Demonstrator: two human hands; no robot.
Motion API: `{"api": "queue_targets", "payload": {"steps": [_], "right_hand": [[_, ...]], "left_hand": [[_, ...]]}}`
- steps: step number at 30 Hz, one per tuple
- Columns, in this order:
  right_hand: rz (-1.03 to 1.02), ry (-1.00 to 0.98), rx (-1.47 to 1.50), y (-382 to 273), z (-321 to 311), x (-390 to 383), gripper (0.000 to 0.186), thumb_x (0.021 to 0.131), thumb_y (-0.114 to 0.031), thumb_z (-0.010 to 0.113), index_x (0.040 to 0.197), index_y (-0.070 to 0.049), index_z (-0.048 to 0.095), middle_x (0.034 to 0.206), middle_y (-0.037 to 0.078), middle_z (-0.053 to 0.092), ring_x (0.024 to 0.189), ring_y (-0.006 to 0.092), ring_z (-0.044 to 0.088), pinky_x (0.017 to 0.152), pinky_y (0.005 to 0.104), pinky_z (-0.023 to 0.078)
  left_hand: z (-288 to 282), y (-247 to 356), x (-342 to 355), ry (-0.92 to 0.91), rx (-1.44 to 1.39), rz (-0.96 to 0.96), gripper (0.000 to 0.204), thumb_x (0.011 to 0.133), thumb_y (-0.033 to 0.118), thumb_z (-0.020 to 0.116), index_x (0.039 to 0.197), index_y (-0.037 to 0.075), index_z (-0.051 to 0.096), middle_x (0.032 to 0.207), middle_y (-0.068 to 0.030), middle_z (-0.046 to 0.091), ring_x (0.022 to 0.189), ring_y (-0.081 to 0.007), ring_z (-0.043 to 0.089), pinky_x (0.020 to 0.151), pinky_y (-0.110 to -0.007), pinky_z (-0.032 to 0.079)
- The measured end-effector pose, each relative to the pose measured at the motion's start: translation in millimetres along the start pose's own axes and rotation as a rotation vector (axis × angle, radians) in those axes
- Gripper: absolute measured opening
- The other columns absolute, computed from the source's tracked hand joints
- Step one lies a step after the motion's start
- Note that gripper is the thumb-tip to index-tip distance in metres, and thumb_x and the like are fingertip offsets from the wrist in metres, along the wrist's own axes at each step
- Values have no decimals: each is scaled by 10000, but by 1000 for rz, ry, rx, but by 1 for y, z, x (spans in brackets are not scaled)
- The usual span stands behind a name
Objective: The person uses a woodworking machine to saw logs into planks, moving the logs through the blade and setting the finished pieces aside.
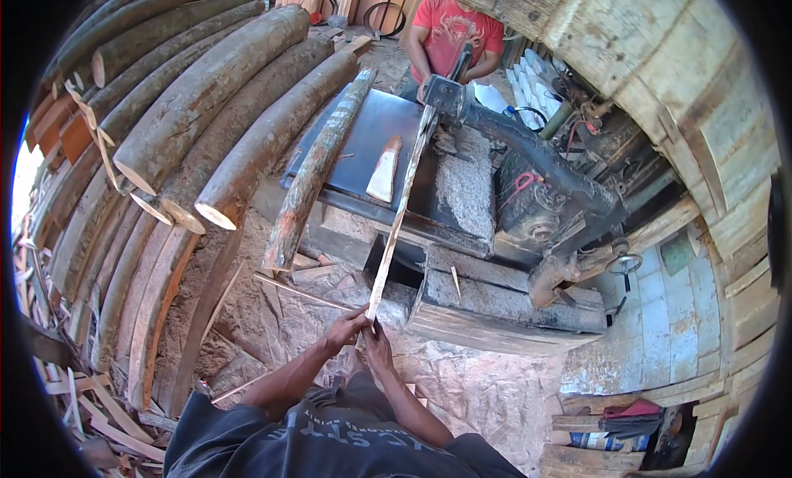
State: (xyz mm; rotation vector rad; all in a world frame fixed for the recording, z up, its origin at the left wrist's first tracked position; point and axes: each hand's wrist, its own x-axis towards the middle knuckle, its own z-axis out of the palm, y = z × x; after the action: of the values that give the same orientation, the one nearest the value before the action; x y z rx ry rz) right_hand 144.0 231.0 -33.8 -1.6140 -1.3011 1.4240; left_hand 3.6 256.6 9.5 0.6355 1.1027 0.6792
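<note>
A long, narrow strip of wood (391,245) runs from my body up across the dark saw table (371,119) to the saw's guide head (445,97). My left hand (346,328) grips its near end from the left side. Just to the right and slightly lower, my right hand (377,346) is closed round the same end. Left of the strip, a small pale wood offcut (384,171) lies on the table. Further left, a bark-covered log (318,177) rests along the table, its near end jutting past the edge.
Across the saw stands a person in a red shirt (456,34), hands near the guide head. Stacked logs (214,90) fill the left side. Sawdust (464,185) covers the table's right part. A wooden box (495,313) and a handwheel (624,263) are at the right.
</note>
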Motion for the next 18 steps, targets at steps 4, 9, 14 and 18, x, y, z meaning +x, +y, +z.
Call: {"api": "queue_targets", "payload": {"steps": [4, 9, 14, 18], "right_hand": [[37, 21, 15, 10, 16, -63, 630, 934, -504, 452, 1375, -57, 394, 1221, 197, 559, 1128, 282, 536, 907, 354, 425], [-22, 44, -31, 17, 31, -127, 773, 877, -621, 435, 1423, -86, 318, 1150, 221, 604, 1077, 361, 578, 856, 397, 469], [79, 13, -86, 23, 42, -196, 730, 887, -599, 443, 1416, -106, 340, 1055, 203, 639, 973, 329, 616, 767, 383, 488], [-6, 72, -55, 39, 57, -248, 664, 902, -580, 435, 1384, -125, 401, 984, 181, 651, 836, 278, 643, 654, 366, 491]], "left_hand": [[-2, -45, -42, -6, -32, -14, 656, 808, 341, 606, 1416, 232, 385, 1220, -80, 564, 1141, -248, 515, 905, -456, 404], [3, -83, -95, -18, -37, -33, 654, 800, 339, 614, 1410, 249, 394, 1249, -73, 546, 1179, -271, 481, 935, -533, 340], [4, -127, -144, 12, -73, -52, 682, 781, 328, 643, 1410, 240, 395, 1276, -78, 522, 1185, -271, 467, 938, -532, 323], [7, -157, -186, 5, -57, -45, 681, 789, 318, 636, 1416, 228, 384, 1256, -74, 531, 1163, -261, 475, 915, -518, 347]]}}
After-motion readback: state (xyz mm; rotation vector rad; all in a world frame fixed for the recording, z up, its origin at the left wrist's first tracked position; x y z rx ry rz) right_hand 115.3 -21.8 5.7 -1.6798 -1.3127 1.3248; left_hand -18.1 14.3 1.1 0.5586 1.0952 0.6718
